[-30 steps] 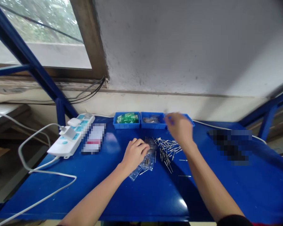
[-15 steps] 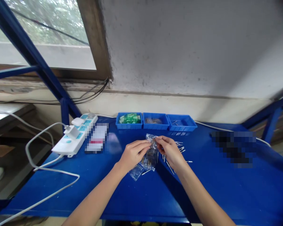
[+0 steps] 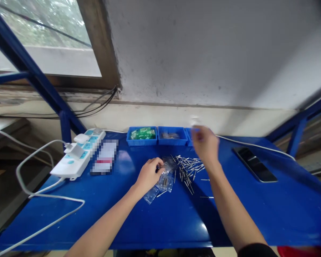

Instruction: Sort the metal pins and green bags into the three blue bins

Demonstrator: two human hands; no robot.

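My left hand (image 3: 150,175) is low over the blue table, thumb and fingers curled in on a small clear plastic bag (image 3: 166,181) with dark or brassy pieces inside. Another clear bag (image 3: 151,194) lies below it, beside a thin metal pin. To the right is a loose pile of slim silvery metal pins (image 3: 188,166). My right hand (image 3: 206,144) is raised in front of the right-hand blue bin (image 3: 188,137), blurred by motion. A pale smear shows above its fingertips; I cannot make out what it is.
Along the wall stand a blue bin (image 3: 142,142) with green packets and a blue bin (image 3: 172,141) with small bagged pieces. At left are a white power strip (image 3: 69,162), its cable and a pixelated phone (image 3: 105,157). A dark phone (image 3: 254,164) lies at right.
My right hand has left the plastic bag and moved up and right to the bins, uncovering the pin pile. My left hand stays at the bags, which now lie lower. The view has shifted slightly.
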